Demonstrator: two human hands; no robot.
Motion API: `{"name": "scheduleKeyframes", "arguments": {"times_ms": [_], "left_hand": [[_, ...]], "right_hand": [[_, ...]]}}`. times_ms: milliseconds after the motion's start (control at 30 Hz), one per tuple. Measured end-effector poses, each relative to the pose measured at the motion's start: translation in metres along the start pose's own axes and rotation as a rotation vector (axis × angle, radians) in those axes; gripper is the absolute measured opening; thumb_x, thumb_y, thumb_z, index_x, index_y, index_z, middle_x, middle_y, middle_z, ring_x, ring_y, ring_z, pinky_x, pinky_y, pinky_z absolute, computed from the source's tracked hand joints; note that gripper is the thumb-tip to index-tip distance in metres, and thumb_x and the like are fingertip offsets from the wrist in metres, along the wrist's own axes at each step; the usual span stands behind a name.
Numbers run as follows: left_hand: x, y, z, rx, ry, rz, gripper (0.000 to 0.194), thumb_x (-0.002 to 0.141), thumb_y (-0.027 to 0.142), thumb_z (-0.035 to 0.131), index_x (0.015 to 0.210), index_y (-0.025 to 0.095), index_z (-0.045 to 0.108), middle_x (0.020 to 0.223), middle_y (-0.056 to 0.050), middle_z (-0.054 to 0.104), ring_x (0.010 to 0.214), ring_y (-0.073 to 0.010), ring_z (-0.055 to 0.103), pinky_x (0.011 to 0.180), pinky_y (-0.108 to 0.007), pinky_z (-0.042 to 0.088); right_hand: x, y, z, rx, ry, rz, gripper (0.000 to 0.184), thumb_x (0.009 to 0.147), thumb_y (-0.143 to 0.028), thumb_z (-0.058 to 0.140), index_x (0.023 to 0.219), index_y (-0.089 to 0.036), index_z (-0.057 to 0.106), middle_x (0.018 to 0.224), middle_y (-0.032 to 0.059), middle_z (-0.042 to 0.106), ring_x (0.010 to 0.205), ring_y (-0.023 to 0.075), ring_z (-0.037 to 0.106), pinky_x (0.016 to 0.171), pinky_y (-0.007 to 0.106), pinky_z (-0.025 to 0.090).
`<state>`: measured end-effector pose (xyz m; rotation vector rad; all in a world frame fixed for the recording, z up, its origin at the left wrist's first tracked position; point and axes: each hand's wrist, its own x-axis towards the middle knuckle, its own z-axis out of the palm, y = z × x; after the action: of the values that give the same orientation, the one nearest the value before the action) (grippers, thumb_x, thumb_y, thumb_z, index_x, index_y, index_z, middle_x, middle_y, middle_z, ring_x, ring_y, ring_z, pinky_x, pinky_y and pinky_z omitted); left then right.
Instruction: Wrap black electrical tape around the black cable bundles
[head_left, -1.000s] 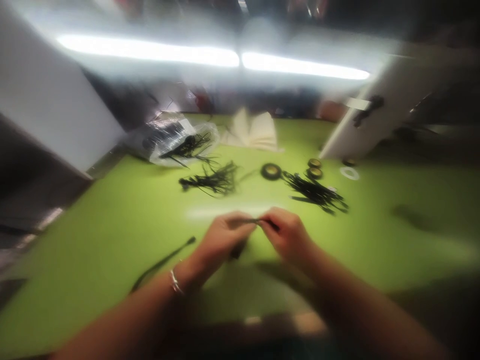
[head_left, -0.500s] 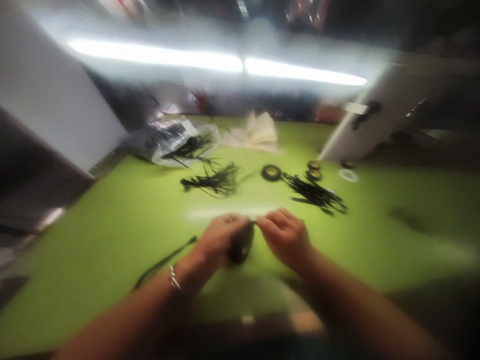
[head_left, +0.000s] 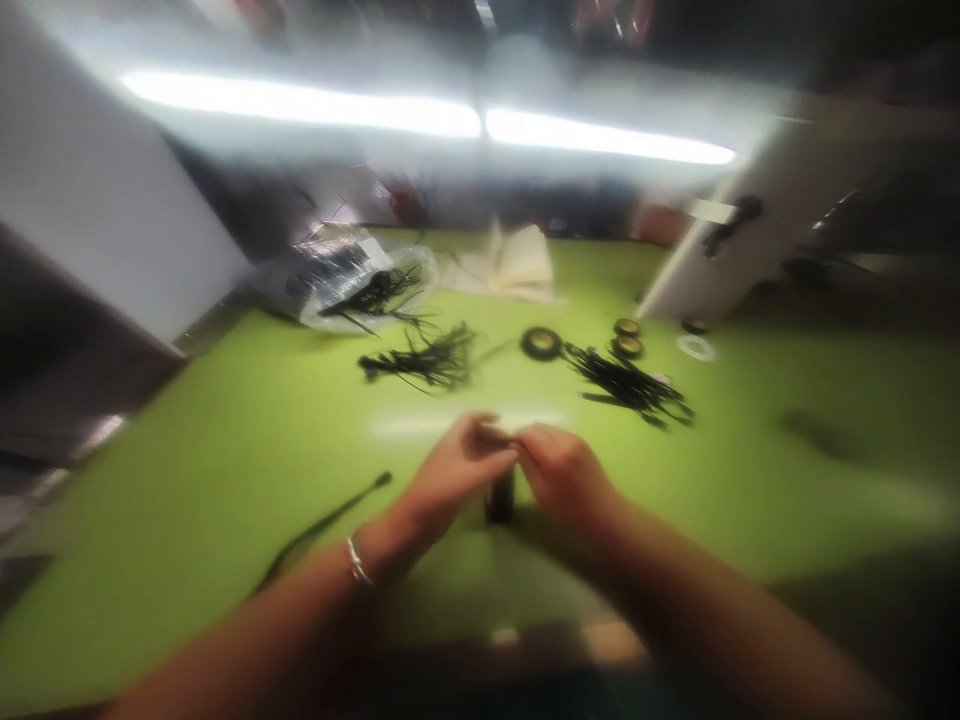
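Note:
My left hand (head_left: 465, 462), with a bracelet at the wrist, pinches a thin black cable (head_left: 511, 443) between thumb and fingers. Closed on the same short piece from the other side is my right hand (head_left: 564, 468), its fingertips almost meeting the left thumb. Just under the fingers hangs a roll of black tape (head_left: 500, 498), seen nearly edge-on and partly covered by the left hand. Blur hides how the tape joins the cable. On the green table beside my left forearm lies a black cable with a thicker end (head_left: 330, 522).
Farther back are a loose bunch of black cables (head_left: 427, 360), a second bundle (head_left: 630, 385), a black tape roll (head_left: 541, 343), smaller rolls (head_left: 628, 346) and a white ring (head_left: 696, 347). Behind them sit a clear plastic bag (head_left: 330, 275) and folded paper (head_left: 521, 265). Panels flank the table.
The tape roll has turned from showing its side to nearly edge-on, below the fingers. My left fingers have opened out slightly and shifted right; my right hand has rolled closer to them.

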<state>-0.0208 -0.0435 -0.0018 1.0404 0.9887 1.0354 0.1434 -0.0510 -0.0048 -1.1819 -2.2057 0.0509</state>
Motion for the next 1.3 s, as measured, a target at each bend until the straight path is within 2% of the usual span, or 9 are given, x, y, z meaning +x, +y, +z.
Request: {"name": "scheduleKeyframes", "arguments": {"times_ms": [100,167,233,300,600,767,933,1133,1300], "left_hand": [[0.002,0.001,-0.001,0.004,-0.092,-0.037,0.033,0.069,0.031,0.076,0.096,0.014,0.069,0.090,-0.010,0.071,0.092,-0.0222,0.064,0.082,-0.030,0.049],[0.001,0.002,-0.002,0.072,-0.118,-0.038,0.026,0.072,0.033,0.071,0.089,0.012,0.072,0.072,-0.006,0.069,0.072,-0.0190,0.064,0.065,-0.027,0.050],[-0.001,0.002,-0.004,0.144,-0.095,-0.040,0.026,0.075,0.034,0.067,0.090,0.013,0.072,0.055,-0.001,0.061,0.047,-0.0134,0.054,0.044,-0.023,0.043],[-0.003,0.002,-0.005,0.205,-0.083,-0.037,0.027,0.078,0.035,0.063,0.092,0.014,0.070,0.046,0.003,0.053,0.036,-0.0108,0.045,0.035,-0.021,0.035],[-0.001,0.005,-0.004,0.171,-0.032,-0.001,0.025,0.072,0.036,0.069,0.077,0.012,0.071,0.069,-0.005,0.066,0.062,-0.0150,0.056,0.054,-0.023,0.042],[-0.002,0.013,-0.004,0.086,-0.063,-0.097,0.013,0.063,0.023,0.064,0.071,0.014,0.070,0.054,0.001,0.056,0.050,-0.0107,0.045,0.046,-0.022,0.034],[-0.003,0.018,-0.005,0.048,-0.076,-0.127,0.015,0.061,0.021,0.059,0.069,0.013,0.069,0.058,-0.001,0.057,0.052,-0.0116,0.045,0.047,-0.023,0.034],[-0.006,0.009,-0.001,-0.123,-0.100,-0.095,0.018,0.072,0.032,0.069,0.072,0.014,0.067,0.069,-0.002,0.059,0.062,-0.0113,0.049,0.057,-0.022,0.040],[-0.011,0.001,0.003,-0.176,-0.034,-0.102,0.029,0.077,0.041,0.069,0.069,0.014,0.063,0.061,0.001,0.055,0.056,-0.0082,0.047,0.055,-0.020,0.040]], "right_hand": [[0.001,0.000,0.001,0.119,0.016,0.081,0.018,0.090,-0.016,0.047,0.075,-0.019,0.055,0.068,0.0007,0.060,0.061,0.0128,0.053,0.061,0.023,0.040],[0.002,-0.002,0.001,0.131,0.029,0.110,0.020,0.090,-0.017,0.047,0.072,-0.019,0.054,0.065,-0.0002,0.058,0.058,0.0125,0.051,0.059,0.023,0.039],[0.003,-0.003,0.001,0.132,0.033,0.115,0.021,0.090,-0.018,0.047,0.071,-0.020,0.053,0.064,-0.0005,0.057,0.057,0.0125,0.049,0.058,0.024,0.038],[0.003,-0.004,0.000,0.130,0.041,0.105,0.020,0.091,-0.019,0.046,0.073,-0.019,0.054,0.065,0.0001,0.058,0.058,0.0127,0.050,0.059,0.024,0.038],[0.000,-0.003,0.003,0.000,0.131,-0.003,0.020,0.091,-0.019,0.045,0.075,-0.019,0.056,0.065,0.0022,0.058,0.062,0.0154,0.050,0.061,0.027,0.040],[0.004,-0.007,-0.004,0.292,0.093,0.131,0.012,0.084,-0.016,0.054,0.072,-0.020,0.056,0.066,-0.0008,0.059,0.061,0.0124,0.052,0.058,0.024,0.042],[0.007,-0.008,-0.012,0.535,0.007,0.267,0.011,0.081,-0.016,0.059,0.071,-0.019,0.056,0.061,-0.0043,0.057,0.054,0.0095,0.050,0.052,0.021,0.042],[0.000,-0.003,-0.005,0.249,0.269,0.017,0.011,0.085,-0.011,0.055,0.082,-0.020,0.061,0.072,0.0011,0.061,0.068,0.0142,0.056,0.066,0.027,0.048],[-0.002,-0.006,-0.004,-0.002,0.294,-0.143,0.018,0.086,-0.008,0.053,0.094,-0.019,0.064,0.072,0.0041,0.063,0.068,0.0160,0.054,0.064,0.028,0.048]]}}
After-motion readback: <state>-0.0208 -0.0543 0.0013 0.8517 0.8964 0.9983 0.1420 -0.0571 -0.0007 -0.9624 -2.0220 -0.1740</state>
